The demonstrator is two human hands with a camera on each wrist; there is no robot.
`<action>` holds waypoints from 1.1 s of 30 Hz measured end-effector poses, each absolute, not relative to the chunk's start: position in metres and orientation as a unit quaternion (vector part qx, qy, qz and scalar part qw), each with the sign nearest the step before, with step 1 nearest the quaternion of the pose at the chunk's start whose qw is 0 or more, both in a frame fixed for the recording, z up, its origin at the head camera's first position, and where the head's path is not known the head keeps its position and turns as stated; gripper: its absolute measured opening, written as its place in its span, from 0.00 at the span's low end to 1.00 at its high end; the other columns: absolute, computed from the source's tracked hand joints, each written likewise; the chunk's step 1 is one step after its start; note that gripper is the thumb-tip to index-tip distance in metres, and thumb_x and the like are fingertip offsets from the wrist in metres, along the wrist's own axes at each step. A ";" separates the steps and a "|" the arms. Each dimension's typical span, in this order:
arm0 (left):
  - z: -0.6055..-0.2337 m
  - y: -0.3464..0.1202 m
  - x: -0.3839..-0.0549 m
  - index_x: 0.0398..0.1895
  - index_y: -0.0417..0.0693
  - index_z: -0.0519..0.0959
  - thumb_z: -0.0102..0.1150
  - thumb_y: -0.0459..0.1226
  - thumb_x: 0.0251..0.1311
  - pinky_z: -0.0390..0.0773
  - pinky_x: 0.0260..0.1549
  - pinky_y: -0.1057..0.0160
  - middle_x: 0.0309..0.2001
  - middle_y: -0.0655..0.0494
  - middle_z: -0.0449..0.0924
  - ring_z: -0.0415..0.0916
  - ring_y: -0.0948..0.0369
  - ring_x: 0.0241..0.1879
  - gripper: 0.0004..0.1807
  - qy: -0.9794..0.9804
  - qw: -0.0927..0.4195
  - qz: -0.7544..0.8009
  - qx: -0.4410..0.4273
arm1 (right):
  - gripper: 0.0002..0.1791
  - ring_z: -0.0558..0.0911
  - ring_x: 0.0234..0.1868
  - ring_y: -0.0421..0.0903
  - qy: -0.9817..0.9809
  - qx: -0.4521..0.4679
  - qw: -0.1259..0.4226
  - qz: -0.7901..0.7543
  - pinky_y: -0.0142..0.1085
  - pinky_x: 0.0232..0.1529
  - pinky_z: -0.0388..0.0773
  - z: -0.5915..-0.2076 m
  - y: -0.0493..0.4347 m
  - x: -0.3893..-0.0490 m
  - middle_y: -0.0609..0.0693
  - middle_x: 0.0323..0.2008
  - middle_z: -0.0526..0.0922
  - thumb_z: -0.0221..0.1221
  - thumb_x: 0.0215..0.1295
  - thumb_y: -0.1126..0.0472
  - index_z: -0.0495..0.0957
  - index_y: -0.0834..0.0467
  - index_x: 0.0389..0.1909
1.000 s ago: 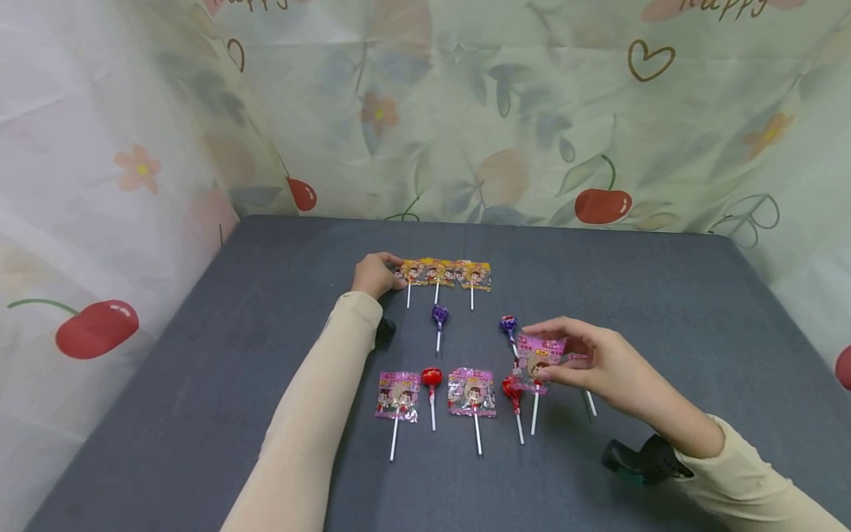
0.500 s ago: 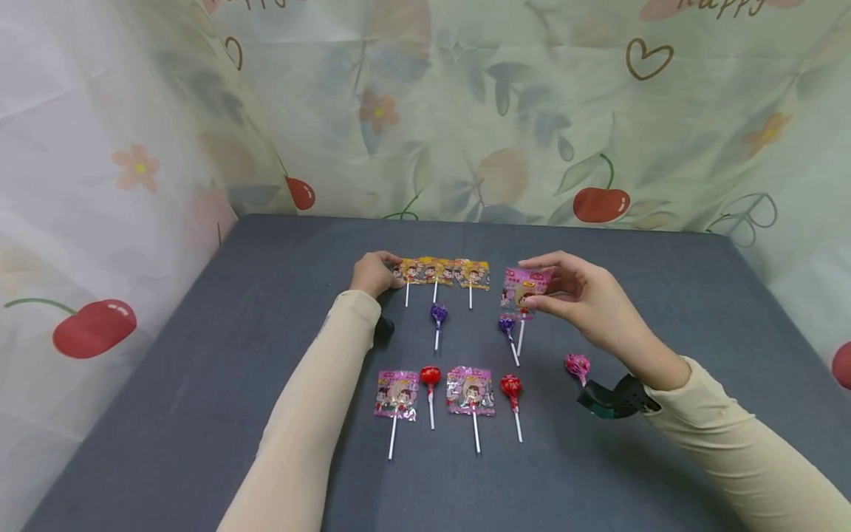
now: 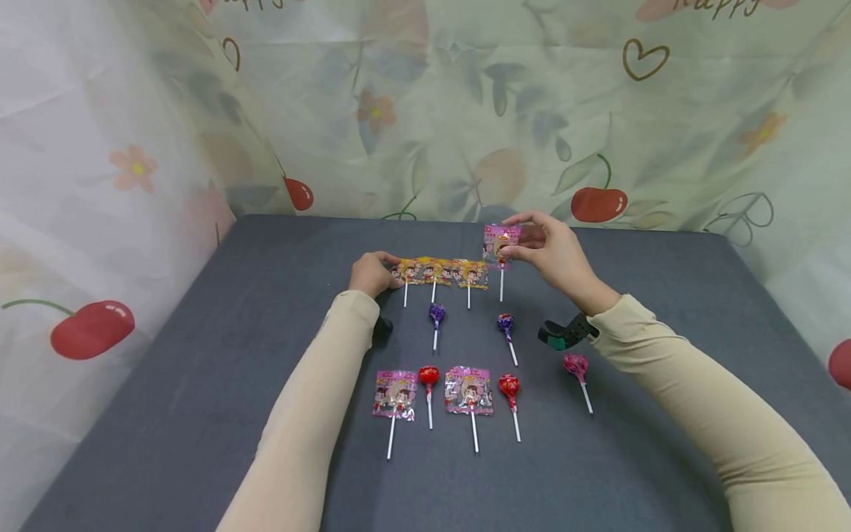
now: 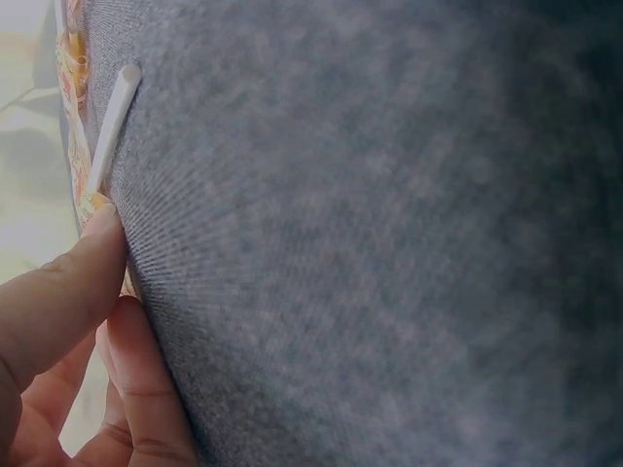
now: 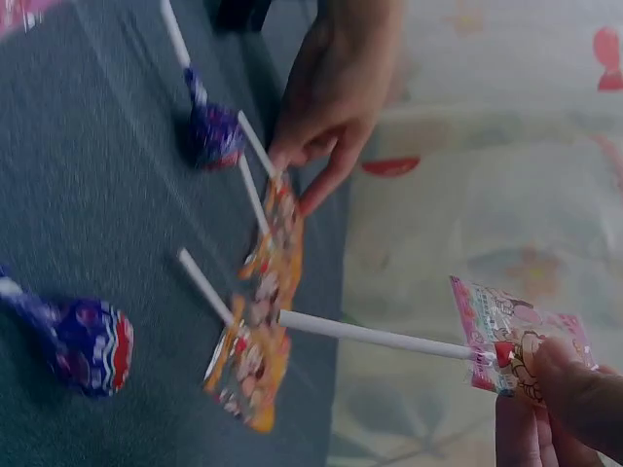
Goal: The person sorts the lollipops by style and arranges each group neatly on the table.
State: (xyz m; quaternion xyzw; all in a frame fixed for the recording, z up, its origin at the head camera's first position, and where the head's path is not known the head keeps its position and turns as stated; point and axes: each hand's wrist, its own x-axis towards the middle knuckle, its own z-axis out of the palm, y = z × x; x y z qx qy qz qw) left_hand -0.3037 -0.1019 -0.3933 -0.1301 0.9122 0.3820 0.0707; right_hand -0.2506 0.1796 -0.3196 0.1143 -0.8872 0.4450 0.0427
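Note:
In the head view my right hand (image 3: 555, 255) pinches a lollipop in a flat pink wrapper (image 3: 499, 242) by its right edge, stick pointing down. The right wrist view shows the thumb over that pink wrapper (image 5: 516, 336), held up off the table. At the far side, three lollipops in orange wrappers (image 3: 435, 271) lie side by side, wrappers overlapping or nearly touching. My left hand (image 3: 372, 275) pinches the left end of this row. Its thumb (image 4: 73, 282) and a finger meet at the wrapper edge in the left wrist view, near a white stick (image 4: 115, 126).
Two purple lollipops (image 3: 436, 314) lie nearer on the dark grey table (image 3: 199, 384). Closer still are two pink-wrapped lollipops (image 3: 395, 395), two red ones (image 3: 509, 386) and a round pink one (image 3: 575, 366). A printed curtain (image 3: 492, 111) hangs behind the table.
My right hand has carried the pink-wrapped lollipop from the near right up and leftward, to just right of the orange row. The left hand has stayed at the row's left end.

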 end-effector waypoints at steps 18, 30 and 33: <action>-0.392 -0.102 -0.303 0.54 0.51 0.81 0.72 0.31 0.51 0.66 0.64 0.53 0.65 0.46 0.71 0.65 0.48 0.66 0.25 0.912 0.073 0.383 -0.128 | 0.23 0.80 0.30 0.39 -0.926 0.045 -0.065 0.369 0.34 0.35 0.73 -0.364 0.186 -0.306 0.55 0.34 0.83 0.68 0.58 0.63 0.76 0.59 0.56; -0.390 -0.102 -0.301 0.54 0.51 0.81 0.71 0.31 0.51 0.65 0.64 0.53 0.66 0.46 0.70 0.64 0.49 0.66 0.25 0.909 0.076 0.389 -0.128 | 0.25 0.77 0.21 0.30 -0.913 0.022 -0.081 0.398 0.24 0.28 0.74 -0.382 0.183 -0.314 0.58 0.36 0.84 0.66 0.59 0.67 0.73 0.67 0.57; -0.391 -0.102 -0.302 0.54 0.51 0.81 0.71 0.31 0.51 0.65 0.64 0.52 0.66 0.46 0.70 0.64 0.49 0.66 0.24 0.909 0.076 0.390 -0.128 | 0.24 0.77 0.20 0.29 -0.915 0.016 -0.080 0.395 0.24 0.27 0.74 -0.383 0.181 -0.314 0.57 0.34 0.84 0.66 0.58 0.67 0.74 0.68 0.56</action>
